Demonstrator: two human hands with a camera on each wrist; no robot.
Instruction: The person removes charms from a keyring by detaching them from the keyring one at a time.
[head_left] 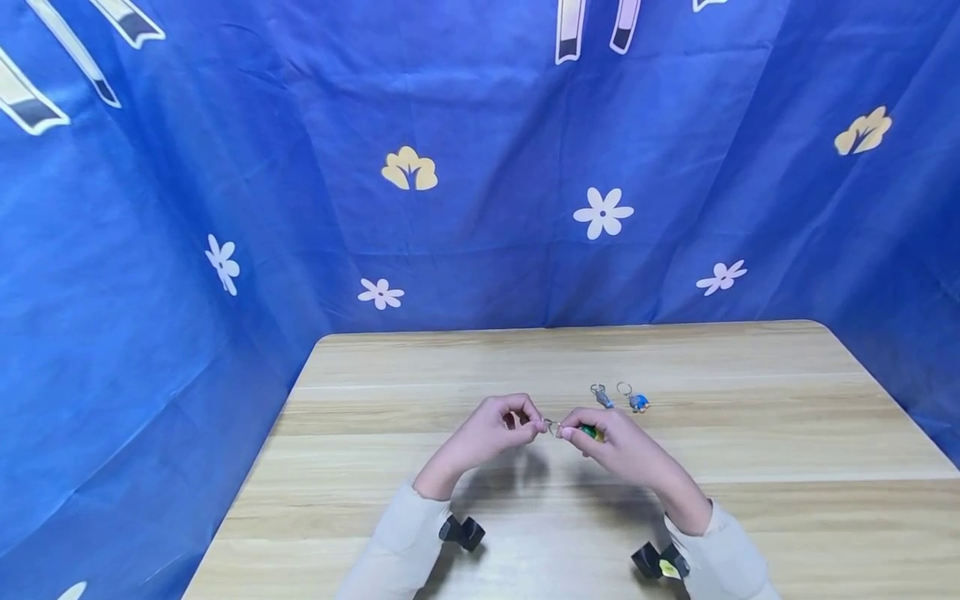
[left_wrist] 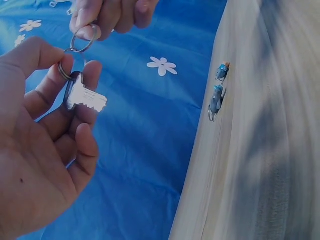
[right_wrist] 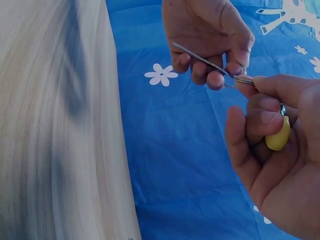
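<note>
Over the middle of the table, my left hand (head_left: 497,431) and right hand (head_left: 621,448) meet fingertip to fingertip. In the left wrist view, the left thumb and index finger pinch a small metal ring (left_wrist: 62,71); a silver key (left_wrist: 86,96) hangs by it against the fingers. My right thumb and index finger pinch a larger key ring (left_wrist: 75,44), which meets the small ring; whether they are linked I cannot tell. A yellow charm (right_wrist: 278,135) hangs within the right hand, and a green part (head_left: 588,432) shows beside its fingers in the head view.
Beyond the hands, a grey-blue figure keychain (head_left: 603,397) and a blue figure keychain with orange bits (head_left: 638,402) lie on the wooden table (head_left: 360,467). A blue patterned curtain (head_left: 480,283) surrounds the table's back and left side.
</note>
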